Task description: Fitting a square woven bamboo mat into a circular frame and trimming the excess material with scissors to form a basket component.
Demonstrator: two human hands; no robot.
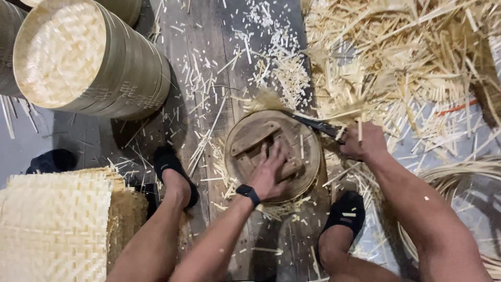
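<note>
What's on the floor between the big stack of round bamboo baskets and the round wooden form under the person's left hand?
In the head view, loose cut bamboo strips litter the dark wooden floorboards between the stacked baskets and the wooden form; nothing else.

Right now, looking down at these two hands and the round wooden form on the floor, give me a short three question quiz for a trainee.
1. True or false: the left hand lies flat on the round wooden form with crossed battens.
2. What does the right hand grip? A) dark-bladed shears B) a hammer C) a brush
3. Fill in: the stack of round woven bamboo trays lies at the upper ___ of the view.

Key
1. True; the palm presses on the battens, a black wristwatch on that wrist.
2. A; the blades meet the form's rim among pale bamboo strip offcuts.
3. Left.
</note>
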